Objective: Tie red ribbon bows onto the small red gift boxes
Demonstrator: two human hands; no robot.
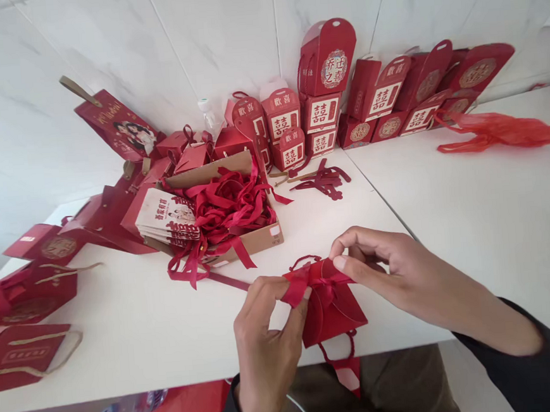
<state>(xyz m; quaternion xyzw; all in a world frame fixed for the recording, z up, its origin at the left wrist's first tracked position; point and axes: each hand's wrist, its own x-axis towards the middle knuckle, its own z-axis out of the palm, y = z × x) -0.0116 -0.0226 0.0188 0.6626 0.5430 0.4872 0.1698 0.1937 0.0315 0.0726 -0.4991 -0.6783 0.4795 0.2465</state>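
A small red gift box [340,318] sits at the table's front edge, with rounded flaps folded over its top and twisted cord handles on its near and far sides. Across it runs a red ribbon [295,287], looped into a bow at the middle. My left hand [271,330] pinches the bow's left loop between thumb and fingers. On the other side my right hand [379,261] is closed on the ribbon's right loop, thumb against fingertips. Both hands are just above the box top. Part of the bow is covered by my fingers.
Beyond the hands stands a cardboard box [253,238] full of loose red ribbons, with printed cards [167,214] at its left. Cut ribbon pieces [325,180] lie beside it. Red gift boxes [323,56] line the wall; red bags [24,356] stand left. A red plastic bag [502,131] lies right.
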